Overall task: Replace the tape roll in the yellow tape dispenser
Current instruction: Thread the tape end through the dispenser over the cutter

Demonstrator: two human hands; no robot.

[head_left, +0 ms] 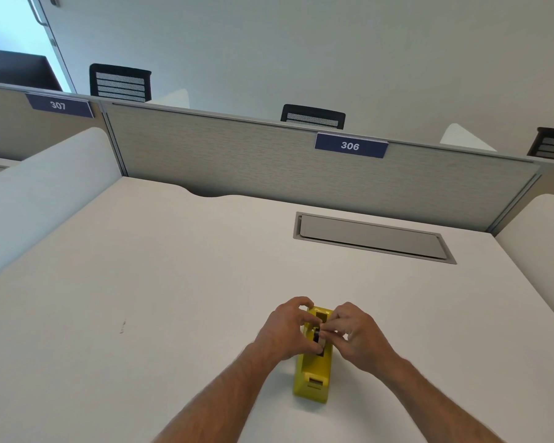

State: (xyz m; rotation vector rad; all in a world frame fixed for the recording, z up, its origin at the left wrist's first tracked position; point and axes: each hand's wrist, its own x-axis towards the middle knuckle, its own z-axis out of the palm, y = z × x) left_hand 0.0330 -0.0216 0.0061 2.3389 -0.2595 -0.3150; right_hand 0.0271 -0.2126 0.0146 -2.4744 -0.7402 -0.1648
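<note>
Dispenser: yellow tape dispenser (pixel 312 372), blocky smooth plastic, near-centre on the matte white desk (pixel 141 282).
Left hand (pixel 288 327): pinching the dark roll core (pixel 316 336) (mostly hidden).
Right hand (pixel 355 334): fingertips pinching the same core.

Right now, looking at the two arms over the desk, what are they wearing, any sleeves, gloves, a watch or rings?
Both forearms are bare as far as the picture shows: no sleeve edge comes into view. The left hand and the right hand wear no gloves, and neither wrist carries a watch or band. No ring shows on the fingers that can be seen, though some are tucked out of sight.
</note>
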